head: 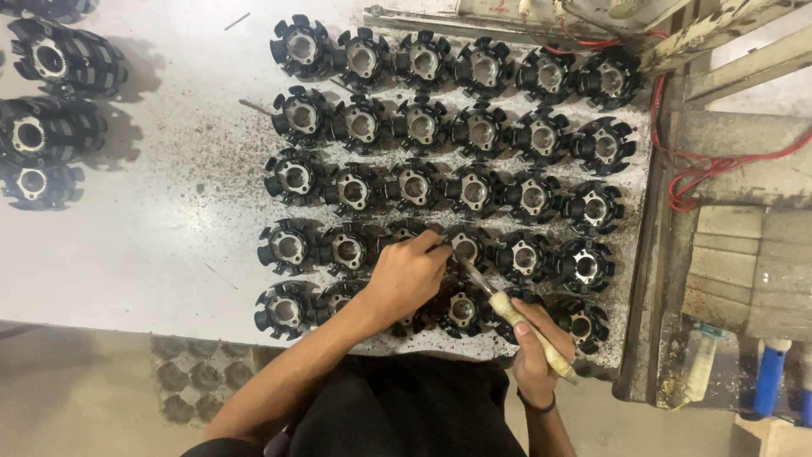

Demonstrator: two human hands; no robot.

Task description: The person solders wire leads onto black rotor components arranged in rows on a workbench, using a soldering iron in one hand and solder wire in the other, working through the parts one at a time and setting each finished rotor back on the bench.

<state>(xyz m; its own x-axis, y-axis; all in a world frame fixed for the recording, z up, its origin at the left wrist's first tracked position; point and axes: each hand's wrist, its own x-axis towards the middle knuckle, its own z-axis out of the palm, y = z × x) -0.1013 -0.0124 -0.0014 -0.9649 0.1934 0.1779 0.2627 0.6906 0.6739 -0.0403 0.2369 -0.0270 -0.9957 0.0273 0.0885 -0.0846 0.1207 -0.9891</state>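
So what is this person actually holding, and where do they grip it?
The right hand grips a pale-handled tool by the handle, its thin tip reaching a black finned part. The left hand rests on the neighbouring parts; whether it grips anything cannot be told.

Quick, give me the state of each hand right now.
Left hand: fingers curled, resting on a black stator core in the fourth row; whether it grips it cannot be told.
Right hand: closed around a wooden-handled tool.
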